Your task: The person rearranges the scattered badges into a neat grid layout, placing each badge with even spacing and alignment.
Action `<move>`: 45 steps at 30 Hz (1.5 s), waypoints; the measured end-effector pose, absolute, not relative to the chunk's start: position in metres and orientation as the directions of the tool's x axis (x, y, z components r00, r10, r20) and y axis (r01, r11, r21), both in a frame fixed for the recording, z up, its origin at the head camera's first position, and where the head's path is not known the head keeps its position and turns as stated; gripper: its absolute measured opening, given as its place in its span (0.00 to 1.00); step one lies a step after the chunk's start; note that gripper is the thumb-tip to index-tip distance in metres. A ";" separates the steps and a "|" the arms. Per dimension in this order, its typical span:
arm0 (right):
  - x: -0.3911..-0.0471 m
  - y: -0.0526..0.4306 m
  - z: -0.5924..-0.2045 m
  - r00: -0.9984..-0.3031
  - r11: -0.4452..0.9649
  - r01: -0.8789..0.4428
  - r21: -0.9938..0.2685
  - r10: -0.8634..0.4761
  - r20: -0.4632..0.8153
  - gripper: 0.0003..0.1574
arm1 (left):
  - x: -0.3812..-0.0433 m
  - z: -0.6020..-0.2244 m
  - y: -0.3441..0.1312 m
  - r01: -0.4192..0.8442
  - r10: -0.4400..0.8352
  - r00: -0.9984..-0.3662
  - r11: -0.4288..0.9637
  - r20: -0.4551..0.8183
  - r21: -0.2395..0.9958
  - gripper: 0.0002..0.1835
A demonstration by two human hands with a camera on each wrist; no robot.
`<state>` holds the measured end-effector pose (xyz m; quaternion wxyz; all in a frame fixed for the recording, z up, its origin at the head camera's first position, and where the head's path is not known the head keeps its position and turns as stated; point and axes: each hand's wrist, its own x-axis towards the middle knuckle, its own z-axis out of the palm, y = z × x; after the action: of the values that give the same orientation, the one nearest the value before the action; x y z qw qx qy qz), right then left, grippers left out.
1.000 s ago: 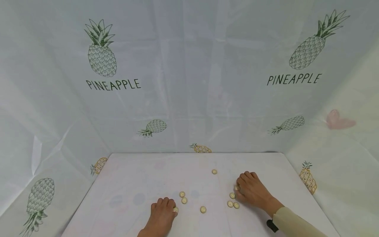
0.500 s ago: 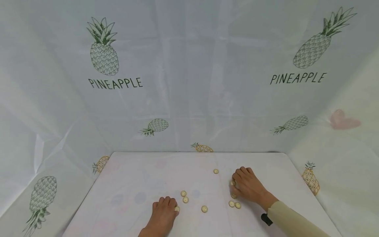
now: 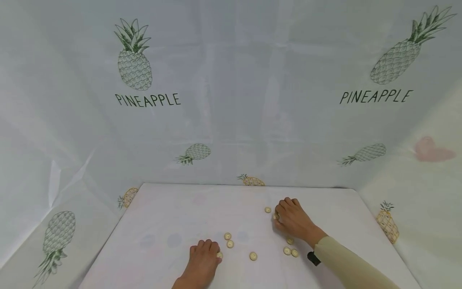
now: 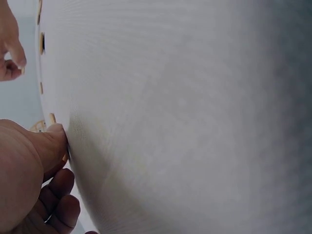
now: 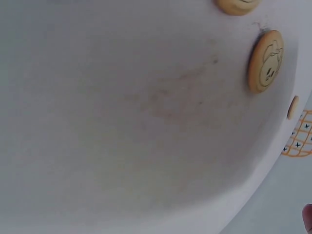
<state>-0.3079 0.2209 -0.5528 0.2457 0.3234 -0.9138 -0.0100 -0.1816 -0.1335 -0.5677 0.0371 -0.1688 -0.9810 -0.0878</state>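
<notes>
Several small round tan discs, like biscuits, lie on the white table; the right wrist view shows a line-drawn face on one disc (image 5: 266,62). My left hand (image 3: 203,261), at the front of the table, pinches a disc (image 3: 219,255) between thumb and finger. In the left wrist view, the thumb (image 4: 51,144) mostly hides that disc. My right hand (image 3: 292,218) pinches another disc (image 3: 276,216), just to the right of a lone far disc (image 3: 268,210). The left wrist view shows the right hand (image 4: 10,46) off the table surface.
Two discs (image 3: 229,240) lie close together right of the left hand. A single disc (image 3: 253,256) lies front centre. A cluster of discs (image 3: 287,251) sits below the right forearm. Pineapple-printed cloth (image 3: 231,100) walls the white table (image 3: 173,208) at back and sides.
My right hand has moved left and away from me with its disc, towards the lone far disc. The left hand has stayed in place with its disc. The head view has turned slightly left.
</notes>
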 end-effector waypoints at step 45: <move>-0.354 0.146 -0.564 -0.746 0.810 -0.583 0.058 -0.562 0.358 0.12 | -0.180 -0.567 -0.137 0.362 0.351 -0.931 0.922 0.101 0.136 0.15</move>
<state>-0.3537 0.1456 -0.5639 0.1821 0.3067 -0.9338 0.0285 -0.1795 -0.1369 -0.5672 0.0373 -0.1820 -0.9796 -0.0761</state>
